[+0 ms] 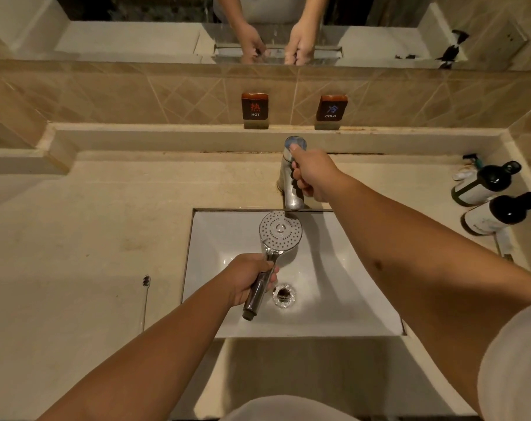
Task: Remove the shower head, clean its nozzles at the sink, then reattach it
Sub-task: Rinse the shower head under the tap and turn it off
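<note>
Nearest the person, the left hand (pixel 248 276) was curled round the chrome handle of the shower head (pixel 273 250), holding it over the white basin of the sink (pixel 334 299), just left of the drain (pixel 284 295) and clear of the bowl itself. The shower head's long axis ran from the near-left, where the bare threaded end of the handle pointed back toward the person, up and away to the far-right, where the round nozzle face lay turned upward toward the camera. That face sat at the far edge of the basin, directly below and just short of the spout of the faucet (pixel 290 177), so the nozzles were already lined up with where water would fall. Farther off, the right hand (pixel 311 174) reached across the far rim of the sink and gripped the faucet, fingers wrapped round its body and the thumb up by the lever cap at its top; no water could be seen running. The left hand was therefore the one carrying the task's thing, and the right the one at the control, so the coming move appeared to hinge on opening the tap while the face stayed under the spout. On the table, a toothbrush (pixel 145 299) lay left of the sink, and two dark pump bottles (pixel 489 183) stood at the far right edge.
</note>
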